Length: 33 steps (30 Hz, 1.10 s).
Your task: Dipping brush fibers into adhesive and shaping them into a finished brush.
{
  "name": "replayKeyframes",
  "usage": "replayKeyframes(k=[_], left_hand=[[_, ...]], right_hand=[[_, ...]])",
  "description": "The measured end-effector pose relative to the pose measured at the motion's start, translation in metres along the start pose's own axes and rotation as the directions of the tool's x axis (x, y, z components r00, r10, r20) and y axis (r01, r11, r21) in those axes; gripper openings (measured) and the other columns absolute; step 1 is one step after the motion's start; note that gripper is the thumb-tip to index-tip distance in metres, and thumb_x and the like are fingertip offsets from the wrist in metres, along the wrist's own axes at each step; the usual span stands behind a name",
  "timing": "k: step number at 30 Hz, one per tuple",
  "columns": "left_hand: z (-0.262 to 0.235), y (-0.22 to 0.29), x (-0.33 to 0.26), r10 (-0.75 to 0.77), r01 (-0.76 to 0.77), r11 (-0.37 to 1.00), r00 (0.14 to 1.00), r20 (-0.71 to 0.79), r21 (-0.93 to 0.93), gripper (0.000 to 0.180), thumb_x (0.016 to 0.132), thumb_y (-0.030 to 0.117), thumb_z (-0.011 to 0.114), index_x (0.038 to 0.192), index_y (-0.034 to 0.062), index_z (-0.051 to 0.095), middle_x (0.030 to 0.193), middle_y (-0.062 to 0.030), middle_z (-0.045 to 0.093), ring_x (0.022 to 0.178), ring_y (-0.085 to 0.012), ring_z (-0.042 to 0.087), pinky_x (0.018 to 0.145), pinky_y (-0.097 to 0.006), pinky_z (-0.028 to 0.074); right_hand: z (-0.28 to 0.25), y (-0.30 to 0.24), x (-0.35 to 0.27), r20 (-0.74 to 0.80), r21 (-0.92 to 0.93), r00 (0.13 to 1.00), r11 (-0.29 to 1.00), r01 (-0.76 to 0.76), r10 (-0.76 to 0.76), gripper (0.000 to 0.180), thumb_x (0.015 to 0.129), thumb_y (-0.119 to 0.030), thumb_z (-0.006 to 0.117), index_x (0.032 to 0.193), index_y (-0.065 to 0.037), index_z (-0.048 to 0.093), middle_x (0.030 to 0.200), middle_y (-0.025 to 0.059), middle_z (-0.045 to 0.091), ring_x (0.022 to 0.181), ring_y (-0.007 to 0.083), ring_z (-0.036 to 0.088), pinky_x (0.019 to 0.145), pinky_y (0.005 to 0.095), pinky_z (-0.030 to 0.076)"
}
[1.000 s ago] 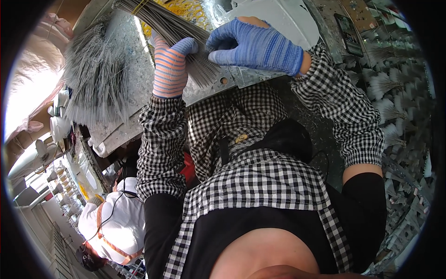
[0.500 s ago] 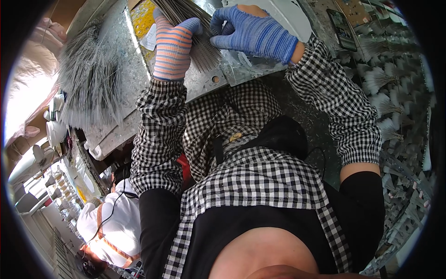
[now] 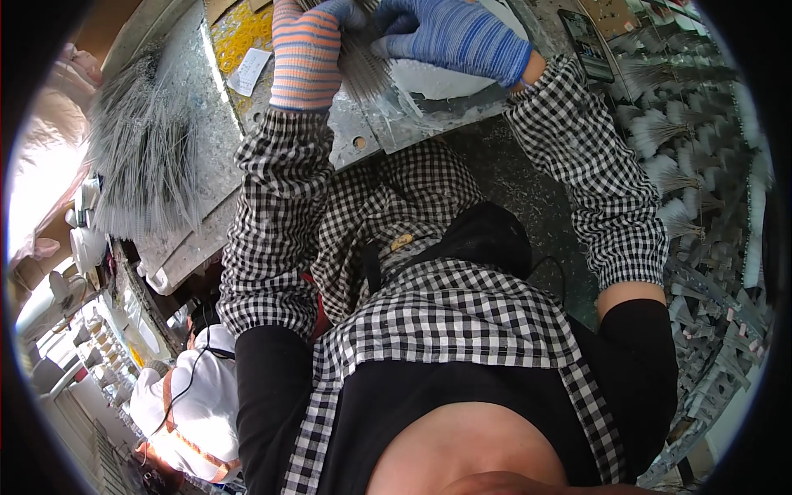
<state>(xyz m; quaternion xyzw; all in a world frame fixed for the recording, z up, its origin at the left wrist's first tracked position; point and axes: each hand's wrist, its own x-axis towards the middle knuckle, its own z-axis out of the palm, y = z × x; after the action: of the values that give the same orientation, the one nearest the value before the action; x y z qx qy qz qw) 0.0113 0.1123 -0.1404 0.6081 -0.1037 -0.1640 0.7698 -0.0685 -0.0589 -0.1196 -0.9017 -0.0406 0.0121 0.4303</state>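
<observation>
My left hand (image 3: 305, 58), in an orange and grey striped glove, is closed round a bundle of thin grey wires (image 3: 363, 73). The lower ends of the bundle fan out over the metal worktable (image 3: 351, 124). Against the bundle's right side is my right hand (image 3: 458, 40) in a blue striped glove, its fingers curled in a pinch. What lies between those fingertips is hidden. Under the right hand a pale, whitish sheet (image 3: 441, 82) lies on the table. The upper end of the bundle runs out of view past the top edge.
A large heap of similar wires (image 3: 148, 148) lies at the left. Yellow ring-like pieces (image 3: 243, 37) and a paper slip (image 3: 249, 73) are beside my left hand. A phone (image 3: 587, 45) lies at the right, before many pale brush-like bundles (image 3: 672, 140). Another person (image 3: 194, 404) is at lower left.
The view has shifted slightly, with the table and phone now further up and left. Both hands sit higher, partly cut by the top edge, still at the bundle.
</observation>
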Motion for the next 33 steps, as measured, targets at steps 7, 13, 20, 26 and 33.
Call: replayKeyframes(k=[7, 13, 20, 26, 33], left_hand=[[0.030, 0.038, 0.003, 0.140, -0.165, 0.983, 0.955, 0.263, 0.078, 0.038, 0.082, 0.009, 0.077, 0.115, 0.0015, 0.061, 0.094, -0.0046, 0.065, 0.082, -0.0159, 0.065, 0.075, -0.030, 0.056], [0.049, 0.023, 0.025, 0.513, -0.781, 0.338, 0.621, 0.593, 0.525, 0.045, 0.069, 0.017, 0.087, 0.108, 0.0052, 0.069, 0.102, -0.0135, 0.065, 0.094, -0.0285, 0.063, 0.083, -0.040, 0.053], [0.048, 0.000, 0.027, 0.356, -0.812, 0.120, 0.573, 0.738, 0.572, 0.044, 0.070, 0.027, 0.087, 0.110, 0.0173, 0.071, 0.102, -0.0162, 0.061, 0.098, -0.0374, 0.060, 0.085, -0.047, 0.050], [0.045, -0.013, 0.032, 0.388, -0.819, 0.081, 0.550, 0.739, 0.567, 0.044, 0.070, 0.025, 0.084, 0.111, 0.0181, 0.071, 0.102, -0.0151, 0.061, 0.100, -0.0372, 0.060, 0.085, -0.047, 0.050], [0.043, -0.015, 0.032, 0.384, -0.804, 0.064, 0.566, 0.729, 0.591, 0.045, 0.069, 0.025, 0.084, 0.111, 0.0173, 0.070, 0.103, -0.0146, 0.060, 0.100, -0.0367, 0.060, 0.086, -0.047, 0.050]], right_hand=[[-0.022, 0.006, -0.014, -0.108, -0.082, 0.992, 0.995, 0.059, -0.068, 0.034, 0.086, -0.022, 0.074, 0.109, 0.003, 0.072, 0.098, 0.0194, 0.075, 0.093, 0.0299, 0.073, 0.086, 0.0371, 0.057], [-0.014, 0.076, -0.003, -0.044, 0.037, 0.994, 0.994, 0.102, -0.100, 0.040, 0.094, -0.032, 0.072, 0.120, -0.002, 0.067, 0.109, 0.0131, 0.074, 0.103, 0.0273, 0.070, 0.093, 0.0370, 0.054], [0.014, 0.147, -0.004, -0.078, -0.151, 0.971, 0.966, 0.211, -0.225, 0.052, 0.101, -0.041, 0.061, 0.144, -0.014, 0.054, 0.145, 0.0116, 0.057, 0.134, 0.0305, 0.053, 0.117, 0.0434, 0.041], [0.017, 0.167, -0.009, -0.054, -0.322, 0.953, 0.909, 0.265, -0.297, 0.052, 0.102, -0.037, 0.055, 0.150, -0.016, 0.050, 0.151, 0.0126, 0.052, 0.139, 0.0323, 0.048, 0.121, 0.0436, 0.036], [0.031, 0.178, -0.003, -0.041, -0.483, 0.979, 0.861, 0.157, -0.201, 0.057, 0.103, -0.041, 0.050, 0.152, -0.014, 0.045, 0.153, 0.0145, 0.049, 0.141, 0.0336, 0.046, 0.122, 0.0457, 0.034]])
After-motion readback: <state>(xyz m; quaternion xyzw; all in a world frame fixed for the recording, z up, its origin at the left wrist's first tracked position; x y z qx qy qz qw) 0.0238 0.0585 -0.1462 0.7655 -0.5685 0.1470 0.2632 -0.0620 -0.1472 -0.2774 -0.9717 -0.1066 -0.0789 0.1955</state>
